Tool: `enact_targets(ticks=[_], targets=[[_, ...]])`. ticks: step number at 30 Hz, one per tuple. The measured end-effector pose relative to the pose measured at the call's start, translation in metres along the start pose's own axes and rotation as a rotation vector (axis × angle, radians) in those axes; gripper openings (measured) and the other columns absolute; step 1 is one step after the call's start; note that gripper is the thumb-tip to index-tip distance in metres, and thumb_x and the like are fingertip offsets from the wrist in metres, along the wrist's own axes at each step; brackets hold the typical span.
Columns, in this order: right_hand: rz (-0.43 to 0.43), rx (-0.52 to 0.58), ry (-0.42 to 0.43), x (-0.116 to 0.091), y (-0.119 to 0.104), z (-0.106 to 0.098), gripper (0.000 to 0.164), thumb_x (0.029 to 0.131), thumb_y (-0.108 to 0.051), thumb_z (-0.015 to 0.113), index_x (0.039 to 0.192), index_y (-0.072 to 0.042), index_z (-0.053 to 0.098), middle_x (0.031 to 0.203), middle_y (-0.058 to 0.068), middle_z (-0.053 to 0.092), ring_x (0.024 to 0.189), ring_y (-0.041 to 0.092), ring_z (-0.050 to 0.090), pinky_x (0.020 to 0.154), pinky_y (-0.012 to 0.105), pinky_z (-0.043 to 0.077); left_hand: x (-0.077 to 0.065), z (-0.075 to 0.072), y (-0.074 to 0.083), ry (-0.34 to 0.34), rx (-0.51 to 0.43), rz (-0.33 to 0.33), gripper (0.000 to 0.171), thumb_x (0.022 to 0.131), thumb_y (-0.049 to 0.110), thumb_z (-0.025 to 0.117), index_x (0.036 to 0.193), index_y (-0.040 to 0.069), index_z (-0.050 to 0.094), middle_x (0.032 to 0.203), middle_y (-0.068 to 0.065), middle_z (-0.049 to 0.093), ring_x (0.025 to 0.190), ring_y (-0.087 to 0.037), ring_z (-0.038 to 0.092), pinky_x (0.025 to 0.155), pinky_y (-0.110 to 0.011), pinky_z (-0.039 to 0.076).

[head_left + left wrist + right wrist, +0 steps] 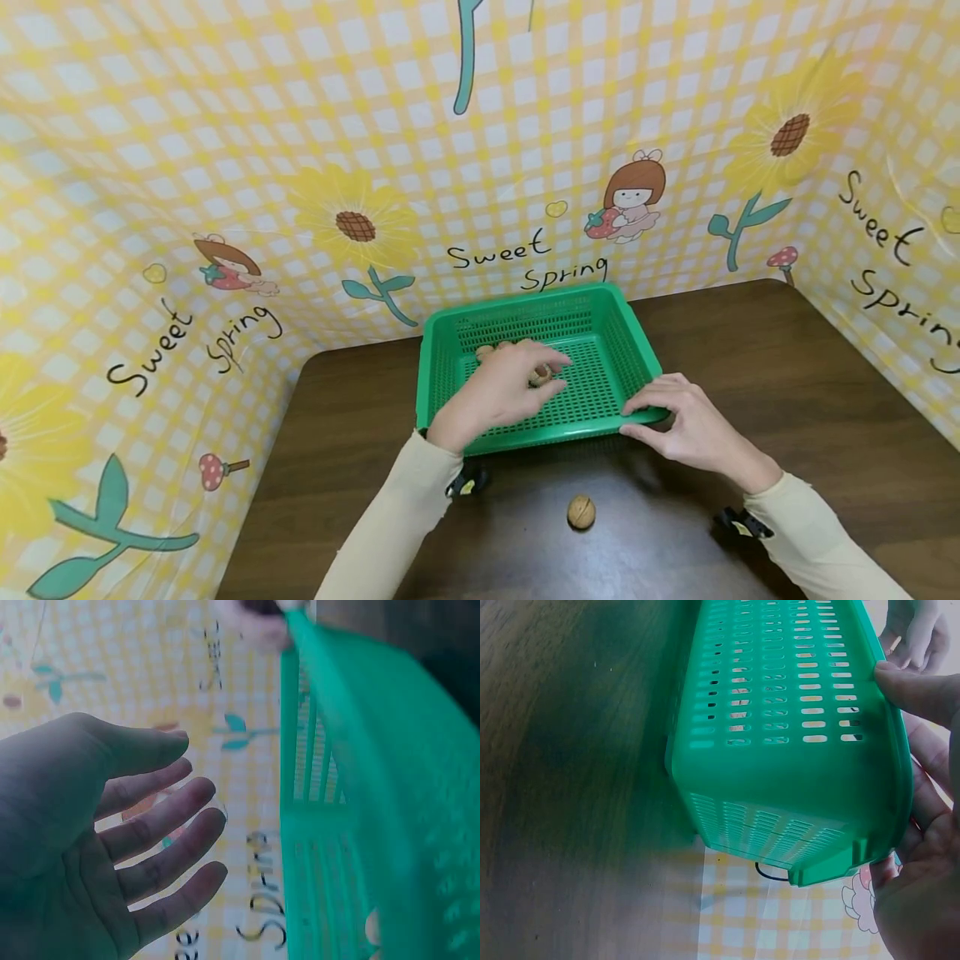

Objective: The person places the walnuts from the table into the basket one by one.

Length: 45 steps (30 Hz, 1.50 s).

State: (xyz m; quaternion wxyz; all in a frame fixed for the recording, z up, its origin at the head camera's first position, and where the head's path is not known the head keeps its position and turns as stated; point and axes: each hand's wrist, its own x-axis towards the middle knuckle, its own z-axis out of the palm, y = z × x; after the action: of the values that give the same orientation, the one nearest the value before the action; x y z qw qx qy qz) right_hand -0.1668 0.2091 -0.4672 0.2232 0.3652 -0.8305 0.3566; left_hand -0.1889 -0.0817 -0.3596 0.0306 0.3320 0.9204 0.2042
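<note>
A green plastic basket (558, 432) with slotted walls stands on the table, several walnuts (484, 352) at its far left inside. My left hand (501, 385) is over the basket, fingers spread and loosely bent. In the left wrist view nothing lies between the thumb and fingers of that hand (112, 825). One walnut (540, 377) shows just past it, partly hidden. At the near right corner my right hand (693, 425) pinches the basket's rim, thumb outside and fingers over the edge. The right wrist view shows its thumb (915, 690) against the rim.
A single walnut (581, 512) lies on the brown wooden table (345, 483), in front of the basket between the forearms. Yellow checked cloth (510, 167) with flower prints hangs behind the table and along its left and right sides.
</note>
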Motion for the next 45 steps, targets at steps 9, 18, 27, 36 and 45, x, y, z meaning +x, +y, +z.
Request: enact_targets(ticks=[9, 18, 27, 36, 45], targets=[[0.0, 0.008, -0.003, 0.001, -0.001, 0.0, 0.036, 0.073, -0.007, 0.096, 0.096, -0.03, 0.081, 0.092, -0.018, 0.078, 0.089, 0.008, 0.069, 0.099, 0.03, 0.043, -0.03, 0.037, 0.027, -0.09, 0.039, 0.145, 0.033, 0.109, 0.035, 0.064, 0.139, 0.022, 0.072, 0.128, 0.004, 0.074, 0.109, -0.008, 0.071, 0.091, -0.023, 0.058], [0.014, 0.0, -0.002, 0.001, -0.002, 0.002, 0.034, 0.072, -0.008, 0.096, 0.095, -0.029, 0.081, 0.093, -0.018, 0.078, 0.089, 0.009, 0.069, 0.098, 0.03, 0.043, -0.044, 0.077, 0.037, -0.178, 0.043, 0.225, 0.03, 0.108, 0.031, 0.066, 0.134, 0.019, 0.074, 0.124, 0.004, 0.074, 0.105, -0.005, 0.07, 0.088, -0.016, 0.055], [0.013, -0.01, -0.007, -0.001, -0.002, 0.002, 0.036, 0.073, -0.009, 0.096, 0.096, -0.031, 0.081, 0.093, -0.019, 0.078, 0.089, 0.009, 0.069, 0.097, 0.032, 0.043, -0.062, 0.105, 0.032, -0.224, 0.038, 0.176, 0.029, 0.107, 0.032, 0.068, 0.132, 0.022, 0.076, 0.119, 0.007, 0.074, 0.086, 0.005, 0.06, 0.077, -0.012, 0.051], [0.023, -0.012, -0.012, 0.0, -0.002, 0.001, 0.036, 0.074, -0.01, 0.096, 0.096, -0.032, 0.08, 0.094, -0.02, 0.077, 0.091, 0.01, 0.069, 0.098, 0.033, 0.043, -0.071, 0.116, 0.022, -0.285, 0.124, 0.131, 0.041, 0.096, 0.033, 0.083, 0.135, 0.026, 0.073, 0.118, 0.007, 0.071, 0.104, -0.006, 0.067, 0.083, -0.019, 0.056], [0.026, -0.007, -0.004, 0.0, -0.003, 0.001, 0.036, 0.073, -0.009, 0.096, 0.096, -0.032, 0.08, 0.094, -0.019, 0.078, 0.092, 0.01, 0.068, 0.099, 0.032, 0.042, -0.073, 0.124, 0.017, -0.268, 0.112, 0.127, 0.042, 0.095, 0.024, 0.084, 0.135, 0.024, 0.073, 0.116, 0.006, 0.07, 0.103, -0.006, 0.068, 0.084, -0.02, 0.057]])
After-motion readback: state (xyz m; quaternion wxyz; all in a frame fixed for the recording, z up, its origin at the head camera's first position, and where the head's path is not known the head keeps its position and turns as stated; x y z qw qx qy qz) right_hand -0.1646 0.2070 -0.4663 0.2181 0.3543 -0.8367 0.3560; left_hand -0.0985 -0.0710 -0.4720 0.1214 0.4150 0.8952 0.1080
